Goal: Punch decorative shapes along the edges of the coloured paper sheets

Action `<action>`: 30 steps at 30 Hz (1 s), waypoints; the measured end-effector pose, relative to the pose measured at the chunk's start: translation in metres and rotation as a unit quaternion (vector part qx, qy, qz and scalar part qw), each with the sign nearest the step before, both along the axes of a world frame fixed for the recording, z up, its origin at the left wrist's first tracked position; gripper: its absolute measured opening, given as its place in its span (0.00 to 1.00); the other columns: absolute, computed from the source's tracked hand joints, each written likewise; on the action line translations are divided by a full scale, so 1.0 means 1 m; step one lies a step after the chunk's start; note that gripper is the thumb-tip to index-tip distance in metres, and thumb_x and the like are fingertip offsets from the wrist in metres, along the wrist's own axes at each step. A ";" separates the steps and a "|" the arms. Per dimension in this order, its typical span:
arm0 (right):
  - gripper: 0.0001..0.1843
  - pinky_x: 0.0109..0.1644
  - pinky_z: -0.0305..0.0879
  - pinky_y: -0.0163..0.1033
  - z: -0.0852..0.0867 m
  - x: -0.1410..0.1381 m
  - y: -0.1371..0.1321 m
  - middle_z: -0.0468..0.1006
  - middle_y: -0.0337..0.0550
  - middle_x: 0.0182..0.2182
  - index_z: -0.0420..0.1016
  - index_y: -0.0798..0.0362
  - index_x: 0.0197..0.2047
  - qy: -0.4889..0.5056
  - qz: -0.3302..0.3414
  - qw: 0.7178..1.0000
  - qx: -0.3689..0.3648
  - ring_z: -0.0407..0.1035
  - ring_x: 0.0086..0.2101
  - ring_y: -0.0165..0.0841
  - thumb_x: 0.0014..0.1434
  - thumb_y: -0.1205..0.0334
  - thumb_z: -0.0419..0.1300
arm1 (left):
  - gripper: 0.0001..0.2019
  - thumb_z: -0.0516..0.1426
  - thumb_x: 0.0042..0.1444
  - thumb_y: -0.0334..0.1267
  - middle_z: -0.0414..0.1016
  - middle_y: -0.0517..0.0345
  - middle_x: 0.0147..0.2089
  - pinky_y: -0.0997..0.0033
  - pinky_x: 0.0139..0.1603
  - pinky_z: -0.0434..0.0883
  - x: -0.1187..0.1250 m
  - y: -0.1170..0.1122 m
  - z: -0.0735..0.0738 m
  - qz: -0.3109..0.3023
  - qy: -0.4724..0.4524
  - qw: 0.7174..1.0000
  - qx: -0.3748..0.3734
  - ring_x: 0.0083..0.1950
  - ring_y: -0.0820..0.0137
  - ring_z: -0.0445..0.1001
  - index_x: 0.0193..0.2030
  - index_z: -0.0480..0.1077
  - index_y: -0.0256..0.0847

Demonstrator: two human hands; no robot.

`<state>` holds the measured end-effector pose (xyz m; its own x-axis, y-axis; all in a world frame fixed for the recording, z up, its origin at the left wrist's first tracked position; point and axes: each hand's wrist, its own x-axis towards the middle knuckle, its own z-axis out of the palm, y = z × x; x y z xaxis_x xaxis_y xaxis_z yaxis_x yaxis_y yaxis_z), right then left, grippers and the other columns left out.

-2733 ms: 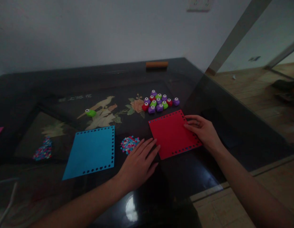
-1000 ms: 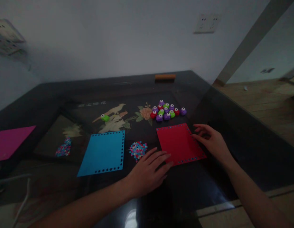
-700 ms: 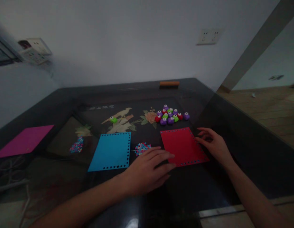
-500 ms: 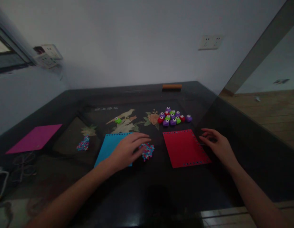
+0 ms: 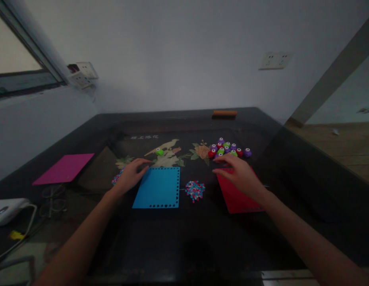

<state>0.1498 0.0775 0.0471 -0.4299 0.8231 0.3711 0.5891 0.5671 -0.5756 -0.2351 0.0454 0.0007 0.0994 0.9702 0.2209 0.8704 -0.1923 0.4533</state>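
My left hand [image 5: 131,173] lies at the top left corner of the blue punched paper square [image 5: 159,187], fingers stretched toward its upper edge, over a pile of coloured paper bits [image 5: 116,178]. Over the red paper square [image 5: 238,197] rests my right hand [image 5: 238,174], fingers extended to the left and holding nothing. Between the two sheets lies a heap of paper confetti [image 5: 195,189]. Behind the red sheet stands a cluster of small purple, green and red craft punches [image 5: 228,148]. One green punch [image 5: 159,151] sits alone beyond the blue sheet.
The dark glass table [image 5: 184,238] has a bird and flower picture under it. A magenta sheet [image 5: 64,168] lies far left, with glasses [image 5: 51,197] and a white device with a cable [image 5: 5,209] near it. An orange block [image 5: 225,113] sits at the back edge.
My left hand has swept left, from beside the red sheet past the confetti to the blue sheet's far left corner. My right hand moved from the red sheet's right edge onto it. My view rose.
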 end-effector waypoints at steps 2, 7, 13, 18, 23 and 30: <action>0.13 0.50 0.66 0.47 -0.005 -0.033 0.006 0.77 0.47 0.44 0.74 0.51 0.44 -0.044 0.045 0.998 -0.004 0.69 0.46 0.41 0.54 0.59 0.63 | 0.17 0.49 0.60 0.43 0.72 0.47 0.51 0.56 0.56 0.65 -0.001 0.000 0.001 -0.016 0.004 1.000 -0.008 0.53 0.60 0.70 0.49 0.69 0.37; 0.16 0.49 0.65 0.47 -0.022 -0.103 0.017 0.75 0.51 0.47 0.74 0.54 0.47 -0.170 0.094 0.981 0.001 0.68 0.48 0.44 0.54 0.61 0.63 | 0.19 0.52 0.59 0.48 0.71 0.48 0.52 0.54 0.57 0.63 -0.004 -0.003 0.003 -0.035 0.024 0.999 -0.032 0.55 0.58 0.68 0.52 0.68 0.40; 0.21 0.44 0.65 0.49 -0.035 -0.134 0.027 0.74 0.55 0.44 0.74 0.57 0.44 -0.204 0.091 0.975 0.008 0.66 0.47 0.48 0.51 0.53 0.66 | 0.27 0.59 0.51 0.52 0.68 0.47 0.54 0.52 0.56 0.63 -0.008 -0.004 -0.003 -0.050 0.045 0.996 -0.051 0.55 0.55 0.67 0.54 0.66 0.40; 0.27 0.45 0.65 0.50 -0.044 -0.140 0.032 0.71 0.56 0.47 0.72 0.57 0.45 -0.214 0.096 0.972 -0.002 0.63 0.49 0.49 0.47 0.50 0.68 | 0.28 0.61 0.49 0.51 0.68 0.47 0.51 0.55 0.55 0.64 -0.007 -0.002 -0.004 -0.044 0.056 0.996 -0.062 0.53 0.56 0.68 0.54 0.67 0.39; 0.26 0.46 0.64 0.48 -0.046 -0.143 0.034 0.72 0.55 0.44 0.71 0.58 0.44 -0.208 0.102 0.972 -0.028 0.64 0.47 0.47 0.46 0.51 0.68 | 0.27 0.61 0.49 0.49 0.67 0.48 0.49 0.56 0.54 0.65 -0.007 -0.003 -0.002 -0.048 0.045 0.995 -0.075 0.52 0.56 0.68 0.53 0.67 0.38; 0.24 0.42 0.64 0.45 -0.042 -0.142 0.032 0.69 0.51 0.45 0.69 0.54 0.42 -0.173 0.089 0.978 -0.070 0.63 0.47 0.46 0.44 0.54 0.69 | 0.23 0.61 0.47 0.49 0.66 0.51 0.48 0.57 0.52 0.66 -0.006 -0.003 0.001 -0.042 0.022 0.997 -0.063 0.51 0.57 0.67 0.47 0.67 0.40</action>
